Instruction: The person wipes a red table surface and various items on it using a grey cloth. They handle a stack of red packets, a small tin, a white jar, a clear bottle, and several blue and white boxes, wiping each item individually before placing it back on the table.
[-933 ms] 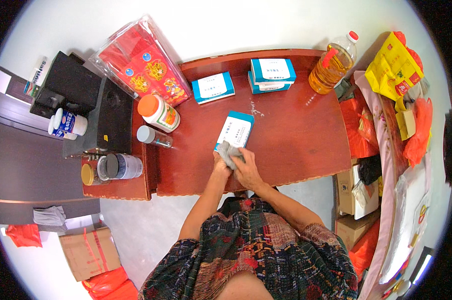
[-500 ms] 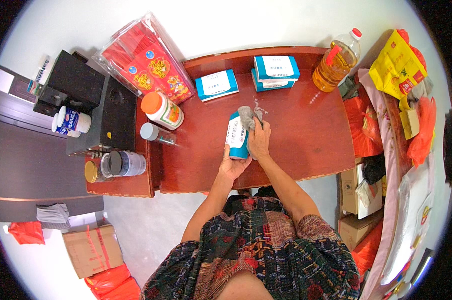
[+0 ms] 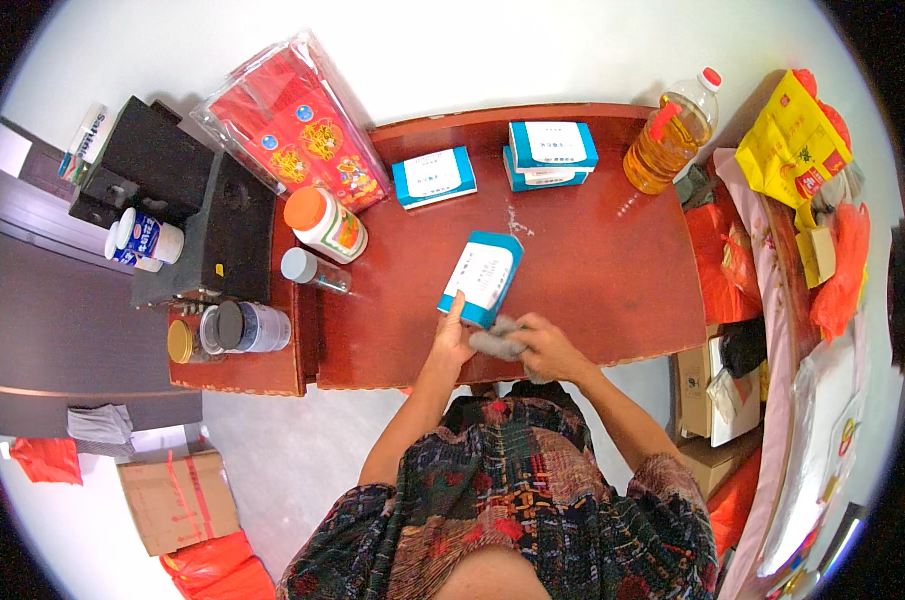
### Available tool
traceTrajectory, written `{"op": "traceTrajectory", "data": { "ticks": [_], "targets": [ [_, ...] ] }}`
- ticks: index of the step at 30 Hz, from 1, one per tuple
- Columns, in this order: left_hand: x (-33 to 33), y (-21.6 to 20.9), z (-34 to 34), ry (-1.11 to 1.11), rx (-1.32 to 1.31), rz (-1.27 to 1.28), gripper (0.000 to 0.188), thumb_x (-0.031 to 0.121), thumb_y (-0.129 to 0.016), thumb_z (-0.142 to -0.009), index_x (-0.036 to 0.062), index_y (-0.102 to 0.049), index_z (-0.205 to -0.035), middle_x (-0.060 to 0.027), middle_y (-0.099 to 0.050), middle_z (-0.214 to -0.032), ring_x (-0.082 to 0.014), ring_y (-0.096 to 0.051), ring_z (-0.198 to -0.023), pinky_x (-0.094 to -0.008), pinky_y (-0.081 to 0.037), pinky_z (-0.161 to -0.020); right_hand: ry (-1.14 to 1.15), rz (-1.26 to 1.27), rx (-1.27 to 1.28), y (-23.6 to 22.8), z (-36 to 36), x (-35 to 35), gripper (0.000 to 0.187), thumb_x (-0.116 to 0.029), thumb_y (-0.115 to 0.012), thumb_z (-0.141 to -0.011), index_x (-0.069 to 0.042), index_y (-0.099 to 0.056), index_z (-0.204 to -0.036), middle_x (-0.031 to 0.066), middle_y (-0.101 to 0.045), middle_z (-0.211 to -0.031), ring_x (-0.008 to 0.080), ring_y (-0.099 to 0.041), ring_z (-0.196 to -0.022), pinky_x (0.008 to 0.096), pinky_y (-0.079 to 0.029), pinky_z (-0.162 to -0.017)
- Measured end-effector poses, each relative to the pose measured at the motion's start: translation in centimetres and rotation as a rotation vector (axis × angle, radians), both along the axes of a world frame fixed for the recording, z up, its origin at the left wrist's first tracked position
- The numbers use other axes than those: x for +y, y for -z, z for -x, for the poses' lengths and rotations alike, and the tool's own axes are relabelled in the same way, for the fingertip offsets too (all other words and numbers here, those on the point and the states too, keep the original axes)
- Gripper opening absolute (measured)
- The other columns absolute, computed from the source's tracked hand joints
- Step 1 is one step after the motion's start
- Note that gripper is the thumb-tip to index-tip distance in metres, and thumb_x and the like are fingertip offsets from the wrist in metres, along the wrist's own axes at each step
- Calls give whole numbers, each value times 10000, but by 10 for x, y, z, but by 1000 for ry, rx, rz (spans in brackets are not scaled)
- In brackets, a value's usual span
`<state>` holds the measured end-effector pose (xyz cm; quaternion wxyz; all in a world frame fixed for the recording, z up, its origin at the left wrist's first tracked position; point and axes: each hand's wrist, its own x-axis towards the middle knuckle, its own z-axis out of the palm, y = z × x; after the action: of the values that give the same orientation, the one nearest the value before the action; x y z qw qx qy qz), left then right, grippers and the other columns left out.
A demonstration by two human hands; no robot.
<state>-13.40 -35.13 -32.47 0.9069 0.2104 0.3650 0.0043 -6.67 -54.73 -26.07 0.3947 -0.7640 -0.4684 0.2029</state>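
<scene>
My left hand (image 3: 455,340) grips the near end of a blue-and-white box (image 3: 480,275), thumb on its white face, holding it tilted over the red-brown table (image 3: 612,270). In my right hand (image 3: 547,348) is a bunched grey cloth (image 3: 502,338), close by the box's near end. Part of the cloth looks smeared by motion. Similar boxes lie at the back of the table: a single box (image 3: 434,177) on the left, and a stack of boxes (image 3: 552,146) farther right.
A white jar with orange lid (image 3: 322,222) and a clear jar (image 3: 317,270) stand at the left. Behind them leans a red packet in plastic (image 3: 307,140). An oil bottle (image 3: 667,140) stands back right. Black speakers (image 3: 227,220) and lidded jars (image 3: 257,327) occupy the left side.
The cloth and my right hand have moved from the box's far end down toward its near end. The box has turned in my left hand, showing more of its white face.
</scene>
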Motion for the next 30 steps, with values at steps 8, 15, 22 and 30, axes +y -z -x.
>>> {"op": "traceTrajectory", "data": {
  "ticks": [8, 15, 22, 30],
  "targets": [
    [-30, -38, 15, -89, -351, -509, 452, 76, -675, -832, 85, -441, -1219, -61, -538, -1153, -177, -570, -1008, -325, -480, -912, 168, -206, -456, -72, 12, 50, 349, -84, -629, -696, -87, -644, -1044, 155, -510, -1102, 329, -511, -968, 414, -449, -793],
    [-31, -45, 25, 176, -311, -1253, 447, 45, -710, -747, 63, -523, -1153, -99, -552, -1097, -260, -530, -1054, -393, -462, -895, 80, -198, 102, -57, -12, 41, 254, -116, -632, -733, -71, -666, -981, 138, -523, -1081, 313, -523, -931, 422, -453, -805],
    [-28, -75, 36, 232, -396, -1869, 547, -12, -719, -620, 71, -531, -1127, -151, -561, -1140, -361, -478, -1097, -428, -407, -923, 447, 307, -331, -53, -60, 13, 248, -165, -597, -780, -100, -671, -1007, 110, -541, -1094, 324, -529, -966, 439, -468, -821],
    [-42, -49, 53, 267, -531, -2217, 402, 85, -670, -713, 199, -573, -1086, -166, -451, -1129, -392, -460, -1063, -502, -409, -901, 149, 265, -262, -28, -20, 22, 282, -188, -592, -765, -155, -647, -1040, 118, -520, -1074, 339, -504, -1021, 461, -489, -798]
  ]
}}
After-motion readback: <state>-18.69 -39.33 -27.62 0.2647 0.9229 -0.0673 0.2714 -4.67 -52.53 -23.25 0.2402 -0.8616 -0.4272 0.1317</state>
